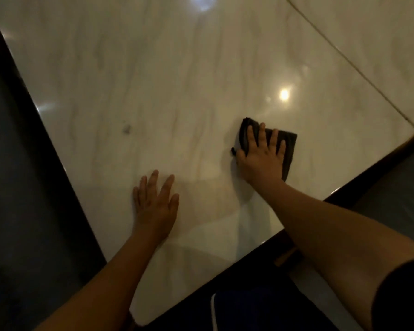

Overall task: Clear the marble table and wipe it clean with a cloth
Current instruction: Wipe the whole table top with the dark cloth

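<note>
- Your left forearm comes in nearest the lens from the bottom left, bare to the wrist and lying over the near-left corner of the tabletop.
- Along the left edge of the marble table runs a wide dark band. What it is made of is too dim to tell.
- A small grey mark sits on the marble toward the left edge, well apart from both of your hands.
- Your left hand lies palm down on the bare marble near the front edge. Its fingers are straight and slightly spread, and it holds nothing.
- A dark trim borders the front edge, with a dark blue garment below it.
- Your right hand is farther in from the front edge, palm down with straight, fanned fingers. It presses flat on the cloth rather than clutching it.
- The cloth is dark and folded. It lies flat on the marble under that hand and shows past the fingertips and on the right side.
- A bright light reflection glints on the marble just beyond the cloth.
- A thin seam slants across the far right corner.
- Your right arm ends in a dark sleeve at the bottom right.
</note>
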